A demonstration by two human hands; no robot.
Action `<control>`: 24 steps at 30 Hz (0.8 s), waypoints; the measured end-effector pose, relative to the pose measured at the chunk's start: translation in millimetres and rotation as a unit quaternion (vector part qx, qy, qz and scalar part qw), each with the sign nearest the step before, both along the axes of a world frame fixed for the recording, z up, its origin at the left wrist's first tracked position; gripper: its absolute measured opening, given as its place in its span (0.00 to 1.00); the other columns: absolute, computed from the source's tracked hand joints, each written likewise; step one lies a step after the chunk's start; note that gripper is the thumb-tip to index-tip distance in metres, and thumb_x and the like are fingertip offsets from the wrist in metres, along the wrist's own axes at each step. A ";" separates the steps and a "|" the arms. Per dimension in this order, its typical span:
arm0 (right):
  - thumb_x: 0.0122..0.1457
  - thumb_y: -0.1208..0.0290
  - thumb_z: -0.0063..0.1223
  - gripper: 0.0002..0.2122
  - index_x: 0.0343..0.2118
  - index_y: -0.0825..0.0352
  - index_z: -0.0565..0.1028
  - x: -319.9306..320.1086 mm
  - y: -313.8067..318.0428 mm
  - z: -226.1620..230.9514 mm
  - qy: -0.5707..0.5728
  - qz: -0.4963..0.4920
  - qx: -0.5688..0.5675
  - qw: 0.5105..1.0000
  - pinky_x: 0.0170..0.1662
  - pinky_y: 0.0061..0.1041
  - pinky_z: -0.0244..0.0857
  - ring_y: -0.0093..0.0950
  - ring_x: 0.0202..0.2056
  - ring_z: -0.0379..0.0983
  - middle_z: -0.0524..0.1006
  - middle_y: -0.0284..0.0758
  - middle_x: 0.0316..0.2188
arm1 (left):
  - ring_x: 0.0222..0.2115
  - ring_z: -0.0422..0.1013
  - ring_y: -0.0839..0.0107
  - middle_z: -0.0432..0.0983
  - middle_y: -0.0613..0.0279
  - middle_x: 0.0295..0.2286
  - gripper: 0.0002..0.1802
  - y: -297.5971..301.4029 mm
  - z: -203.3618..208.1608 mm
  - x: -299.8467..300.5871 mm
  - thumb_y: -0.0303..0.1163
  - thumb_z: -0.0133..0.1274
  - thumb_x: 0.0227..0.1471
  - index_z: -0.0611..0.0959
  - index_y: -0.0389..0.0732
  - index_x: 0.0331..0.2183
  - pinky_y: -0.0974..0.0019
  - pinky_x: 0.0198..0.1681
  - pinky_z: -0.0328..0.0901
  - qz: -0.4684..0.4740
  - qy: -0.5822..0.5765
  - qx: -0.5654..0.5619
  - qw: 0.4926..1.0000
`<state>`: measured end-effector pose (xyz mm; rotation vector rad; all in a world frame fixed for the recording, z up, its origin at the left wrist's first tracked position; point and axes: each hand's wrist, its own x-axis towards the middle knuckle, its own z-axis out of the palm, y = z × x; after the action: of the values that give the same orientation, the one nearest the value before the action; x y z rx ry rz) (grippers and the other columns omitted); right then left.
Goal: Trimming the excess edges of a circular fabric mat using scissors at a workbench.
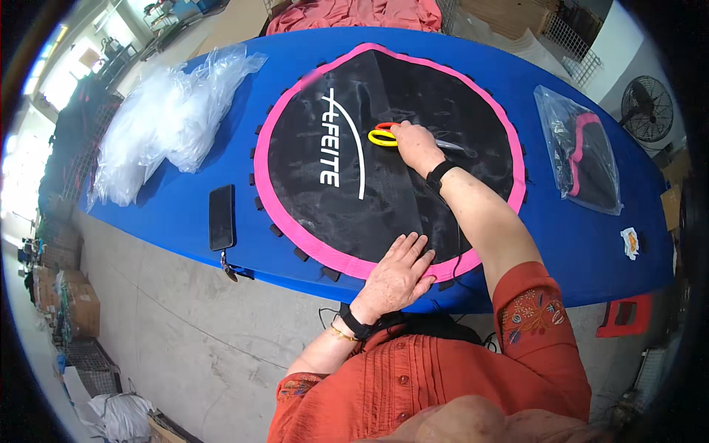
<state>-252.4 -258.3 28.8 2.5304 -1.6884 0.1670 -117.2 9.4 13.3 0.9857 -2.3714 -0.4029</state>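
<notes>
In the head view, your right hand (419, 148) is closed over the middle of the scissors (383, 136), whose red and yellow handles show to the left of your fingers and whose blades point right. The scissors are over the upper middle of a round black fabric piece (384, 193); you cannot tell whether they touch it. Your left hand (399, 275) lies flat with its fingers slightly spread, palm down across the lower part of the pink edging (262, 166), fingertips reaching onto the black. The fabric lies spread on the blue tabletop (170, 215), with black tabs (277, 230) around its outer edge and white lettering on its left half.

Left of the fabric, you have a dark phone (221, 218) near the front edge and a heap of clear plastic (173, 118) farther back. To the right, a clear bag (605, 159) holds a black and pink piece, with a small crumpled white wrapper (630, 244) nearer you. Beyond the far edge is pink cloth (354, 15).
</notes>
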 end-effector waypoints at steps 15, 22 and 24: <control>0.62 0.81 0.52 0.11 0.47 0.67 0.75 -43.7 101.5 5.8 -0.049 0.073 0.004 0.996 0.49 0.44 0.77 0.46 0.47 0.80 0.78 0.43 0.44 | 0.65 0.66 0.42 0.72 0.39 0.61 0.28 -3.3 -3.2 2.1 0.44 0.60 0.62 0.82 0.36 0.56 0.43 0.71 0.57 0.005 0.000 -0.015 1.000; 0.56 0.80 0.55 0.15 0.48 0.69 0.75 -82.9 187.3 13.7 -0.064 0.124 0.001 0.990 0.53 0.39 0.75 0.44 0.48 0.79 0.77 0.45 0.45 | 0.64 0.66 0.43 0.73 0.41 0.59 0.28 -0.4 -2.5 1.2 0.44 0.60 0.61 0.82 0.37 0.56 0.43 0.71 0.58 0.004 0.004 -0.020 1.000; 0.55 0.79 0.56 0.15 0.47 0.69 0.75 -90.9 207.2 16.7 -0.089 0.126 0.012 0.988 0.53 0.39 0.75 0.43 0.48 0.78 0.77 0.44 0.45 | 0.64 0.66 0.43 0.74 0.42 0.59 0.28 0.2 -0.1 1.4 0.44 0.60 0.62 0.82 0.37 0.56 0.43 0.71 0.58 0.003 0.005 -0.017 1.000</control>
<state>-343.2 -51.1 45.5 2.8149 -1.4221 0.4041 -115.8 9.6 13.2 0.9732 -2.3573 -0.3630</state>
